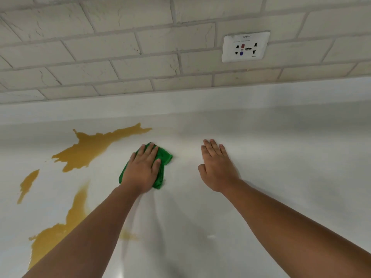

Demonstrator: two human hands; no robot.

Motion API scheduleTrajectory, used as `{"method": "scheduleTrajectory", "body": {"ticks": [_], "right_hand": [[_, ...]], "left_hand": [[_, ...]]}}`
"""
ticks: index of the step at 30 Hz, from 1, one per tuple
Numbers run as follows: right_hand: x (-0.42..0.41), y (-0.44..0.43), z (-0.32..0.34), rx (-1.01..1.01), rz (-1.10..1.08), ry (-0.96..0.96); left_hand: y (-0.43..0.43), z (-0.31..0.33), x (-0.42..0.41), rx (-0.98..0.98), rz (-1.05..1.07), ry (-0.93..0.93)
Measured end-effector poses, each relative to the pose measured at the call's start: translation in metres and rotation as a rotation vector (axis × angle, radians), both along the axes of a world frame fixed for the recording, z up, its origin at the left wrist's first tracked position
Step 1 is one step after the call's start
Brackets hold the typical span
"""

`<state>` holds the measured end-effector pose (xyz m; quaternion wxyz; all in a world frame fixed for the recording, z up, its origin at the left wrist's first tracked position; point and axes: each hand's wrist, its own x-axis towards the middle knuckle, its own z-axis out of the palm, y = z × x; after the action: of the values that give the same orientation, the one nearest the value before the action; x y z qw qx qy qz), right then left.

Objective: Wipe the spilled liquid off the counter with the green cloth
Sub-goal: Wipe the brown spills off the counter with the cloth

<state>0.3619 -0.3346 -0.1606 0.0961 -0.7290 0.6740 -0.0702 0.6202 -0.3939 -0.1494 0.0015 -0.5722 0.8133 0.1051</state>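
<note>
A bunched green cloth [163, 157] lies on the white counter [281, 157], just right of an amber spill [88, 149] that spreads in patches toward the near left edge. The left hand [141, 169] presses flat on the cloth, fingers extended; the right hand [216, 167] rests open-palmed and empty nearby. A wall socket [246, 46] sits in the pale brick backsplash [120, 47].

In front of me the wall [124, 47] is faced with pale, off-white brick-shaped tiles [176, 40], their grout lines a shade greyer. A white socket plate [246, 47] sits on it up to my right (small lettering along its top, one red and one blue mark). Below, a smooth white upstand [261, 97] curves into the white bench [291, 167], softly and evenly lit.
</note>
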Motion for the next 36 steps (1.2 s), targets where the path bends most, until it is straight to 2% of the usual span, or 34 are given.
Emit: {"method": "scheduleTrajectory", "body": {"ticks": [2,4,9,13,19,21,24,26,28,32,36], "right_hand": [[0.000,0.000,-0.001,-0.014,-0.002,-0.026],[-0.001,0.001,-0.002,-0.029,-0.001,-0.058],[0.000,-0.001,0.000,-0.042,-0.065,-0.206],[-0.002,0.000,0.000,-0.048,-0.091,-0.284],[0.007,0.028,0.013,-0.027,-0.084,-0.329],[0.014,0.051,0.018,-0.026,-0.069,-0.305],[0.021,0.095,0.021,-0.041,-0.024,-0.247],[0.027,0.123,0.019,-0.032,-0.002,-0.189],[0.036,0.147,0.017,-0.036,0.016,-0.121],[0.063,0.178,0.017,-0.020,-0.042,-0.082],[0.091,0.190,0.018,0.033,-0.082,-0.069]], "left_hand": [[-0.030,0.000,-0.019,0.017,0.113,-0.048],[-0.052,0.001,-0.048,0.056,0.140,-0.071],[-0.060,0.004,-0.106,0.047,-0.047,-0.053],[-0.014,-0.002,-0.107,-0.006,-0.236,-0.023],[0.075,0.000,-0.042,0.019,-0.306,0.012],[0.090,0.000,-0.004,0.018,-0.269,0.009],[0.075,0.001,0.036,0.009,-0.094,-0.025],[0.056,0.002,0.035,0.027,0.043,-0.054],[0.050,0.005,0.017,0.065,0.075,-0.074],[0.103,0.006,-0.014,0.078,-0.195,-0.059],[0.180,0.006,0.020,0.054,-0.410,-0.015]]}}
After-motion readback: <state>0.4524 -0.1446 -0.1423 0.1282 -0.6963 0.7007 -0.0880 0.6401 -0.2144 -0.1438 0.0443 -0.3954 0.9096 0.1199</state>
